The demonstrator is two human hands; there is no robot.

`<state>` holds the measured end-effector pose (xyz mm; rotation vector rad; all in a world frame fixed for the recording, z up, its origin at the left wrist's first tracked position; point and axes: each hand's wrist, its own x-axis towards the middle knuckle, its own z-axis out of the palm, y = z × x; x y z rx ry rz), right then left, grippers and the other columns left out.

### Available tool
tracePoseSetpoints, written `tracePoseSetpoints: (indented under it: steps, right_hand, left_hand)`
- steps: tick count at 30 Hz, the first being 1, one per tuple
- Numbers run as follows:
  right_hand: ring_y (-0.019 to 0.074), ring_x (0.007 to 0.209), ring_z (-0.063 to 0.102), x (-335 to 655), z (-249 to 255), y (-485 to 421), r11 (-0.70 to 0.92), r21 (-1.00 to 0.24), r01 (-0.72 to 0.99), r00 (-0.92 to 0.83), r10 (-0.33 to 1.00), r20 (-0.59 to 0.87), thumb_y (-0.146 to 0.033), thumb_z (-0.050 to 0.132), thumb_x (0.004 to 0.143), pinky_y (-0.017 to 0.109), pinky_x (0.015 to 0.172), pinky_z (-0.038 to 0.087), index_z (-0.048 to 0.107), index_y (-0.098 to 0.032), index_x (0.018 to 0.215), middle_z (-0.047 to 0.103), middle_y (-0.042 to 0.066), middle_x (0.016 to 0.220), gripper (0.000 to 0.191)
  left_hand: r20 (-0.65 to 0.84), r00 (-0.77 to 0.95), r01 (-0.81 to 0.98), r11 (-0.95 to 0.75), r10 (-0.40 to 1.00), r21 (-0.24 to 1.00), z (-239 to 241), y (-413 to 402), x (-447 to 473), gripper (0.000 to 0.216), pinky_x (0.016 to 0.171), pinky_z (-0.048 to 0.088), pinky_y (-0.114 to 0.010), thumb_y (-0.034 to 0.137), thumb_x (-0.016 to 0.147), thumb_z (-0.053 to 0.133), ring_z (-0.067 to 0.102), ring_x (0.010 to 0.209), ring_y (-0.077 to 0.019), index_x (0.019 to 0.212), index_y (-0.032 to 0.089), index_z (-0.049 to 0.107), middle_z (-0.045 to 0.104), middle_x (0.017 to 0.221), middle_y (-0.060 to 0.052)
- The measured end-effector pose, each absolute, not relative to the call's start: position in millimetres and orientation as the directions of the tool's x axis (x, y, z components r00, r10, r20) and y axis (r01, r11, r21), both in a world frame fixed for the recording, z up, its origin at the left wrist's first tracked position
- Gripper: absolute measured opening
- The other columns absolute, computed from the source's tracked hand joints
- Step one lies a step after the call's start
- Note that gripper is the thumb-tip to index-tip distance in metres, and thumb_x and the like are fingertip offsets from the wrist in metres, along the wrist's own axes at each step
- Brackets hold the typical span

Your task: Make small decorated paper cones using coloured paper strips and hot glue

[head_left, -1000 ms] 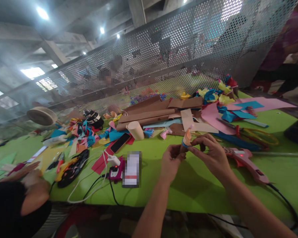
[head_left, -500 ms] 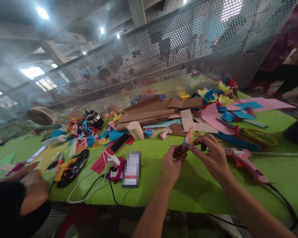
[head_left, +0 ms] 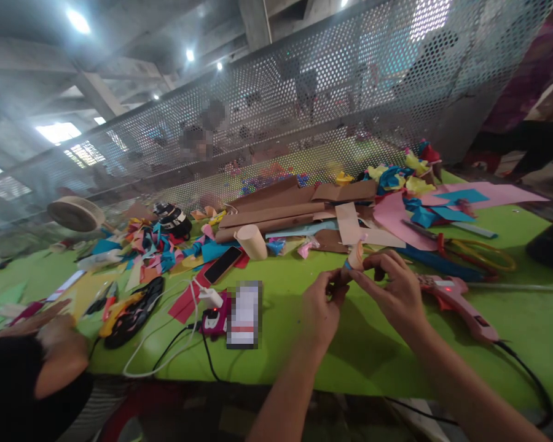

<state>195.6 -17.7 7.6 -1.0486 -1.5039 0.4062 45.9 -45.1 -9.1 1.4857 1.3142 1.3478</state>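
Above the green table, a small peach-coloured paper cone [head_left: 356, 256] with a pink tip and a blue band stands between my hands. My left hand [head_left: 323, 302] is closed in a pinch at its lower end. My right hand [head_left: 395, 283] is also closed, its fingertips pressing the cone's side near the band. The fingers hide the bottom of the piece. Right of my right hand lies a pink glue gun [head_left: 463, 302] with a red light on, its black cord running off the front edge.
Scissors [head_left: 477, 255] and pink paper [head_left: 399, 218] lie at the right. Brown card [head_left: 271, 216] and a cardboard tube [head_left: 251, 242] are behind my hands. Leftward are a phone [head_left: 223, 265], a purple power socket [head_left: 215, 320] with cables, paper scraps [head_left: 163, 253] and a co-worker's arm [head_left: 62, 350].
The paper cone has shifted slightly to the right and turned a little between my fingers. Both hands keep their pinch on it.
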Motion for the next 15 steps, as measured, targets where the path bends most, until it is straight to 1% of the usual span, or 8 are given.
tracePoseSetpoints:
  steps: [2,4,5,7,10,13,15]
  right_hand:
    - [0.0171,0.064,0.049,195.5,7.2,-17.8,0.524,-0.758,0.388,0.112,0.789,0.604,-0.046,0.072,0.088,0.032,0.058,0.041,0.062,-0.024,0.077,0.058,0.001,0.077,0.026]
    - [0.0175,0.065,0.049,195.7,6.5,-17.7,0.521,-0.760,0.389,0.114,0.792,0.600,-0.047,0.073,0.088,0.032,0.058,0.041,0.063,-0.024,0.077,0.059,0.001,0.078,0.027]
    - [0.0177,0.065,0.050,196.1,6.1,-17.5,0.521,-0.765,0.379,0.114,0.794,0.597,-0.047,0.073,0.087,0.032,0.059,0.041,0.064,-0.024,0.079,0.060,0.002,0.079,0.026]
    - [0.0182,0.067,0.051,197.3,5.2,-16.9,0.518,-0.785,0.340,0.128,0.801,0.584,-0.048,0.072,0.088,0.032,0.060,0.042,0.067,-0.024,0.085,0.063,0.003,0.082,0.024]
    - [0.0194,0.071,0.054,199.8,3.9,-15.4,0.491,-0.827,0.275,0.183,0.817,0.546,-0.047,0.069,0.091,0.033,0.063,0.044,0.069,-0.025,0.091,0.065,0.003,0.084,0.022]
    - [0.0200,0.072,0.056,201.1,2.7,-13.1,0.465,-0.853,0.238,0.211,0.833,0.512,-0.046,0.066,0.093,0.033,0.064,0.045,0.069,-0.025,0.087,0.065,0.003,0.082,0.022]
    - [0.0199,0.071,0.057,200.5,1.7,-11.5,0.468,-0.853,0.232,0.168,0.844,0.509,-0.046,0.068,0.091,0.032,0.063,0.047,0.071,-0.025,0.086,0.066,0.003,0.082,0.022]
  left_hand:
    - [0.250,-0.075,0.216,-0.229,0.965,0.949,-9.9,-44.9,46.5,0.018,0.080,0.051,-0.032,0.029,0.091,0.068,0.070,0.086,-0.0202,0.108,0.023,0.073,0.078,0.099,-0.007]
    - [0.226,-0.092,0.169,-0.209,0.970,0.963,-12.1,-43.1,46.7,0.020,0.081,0.051,-0.033,0.028,0.090,0.069,0.069,0.086,-0.0198,0.108,0.023,0.073,0.078,0.099,-0.007]
    - [0.194,-0.102,0.114,-0.182,0.976,0.977,-13.3,-41.6,46.6,0.020,0.080,0.051,-0.033,0.028,0.088,0.071,0.068,0.085,-0.0195,0.108,0.022,0.073,0.078,0.099,-0.007]
    - [0.106,-0.114,-0.056,-0.113,0.988,0.992,-15.2,-37.5,45.9,0.024,0.082,0.052,-0.034,0.028,0.083,0.076,0.068,0.086,-0.0194,0.105,0.021,0.072,0.077,0.099,-0.007]
    - [-0.006,-0.093,-0.306,-0.022,0.996,0.952,-16.0,-31.4,42.9,0.034,0.086,0.052,-0.036,0.033,0.073,0.085,0.070,0.089,-0.0202,0.099,0.019,0.071,0.077,0.102,-0.008]
    - [-0.071,-0.075,-0.398,0.036,0.995,0.917,-15.5,-28.7,38.3,0.041,0.082,0.050,-0.033,0.040,0.067,0.089,0.072,0.090,-0.0205,0.098,0.019,0.072,0.077,0.104,-0.008]
    - [-0.106,-0.085,-0.421,0.061,0.991,0.905,-15.4,-28.6,35.7,0.042,0.079,0.048,-0.031,0.042,0.065,0.091,0.071,0.092,-0.0203,0.097,0.020,0.073,0.077,0.104,-0.007]
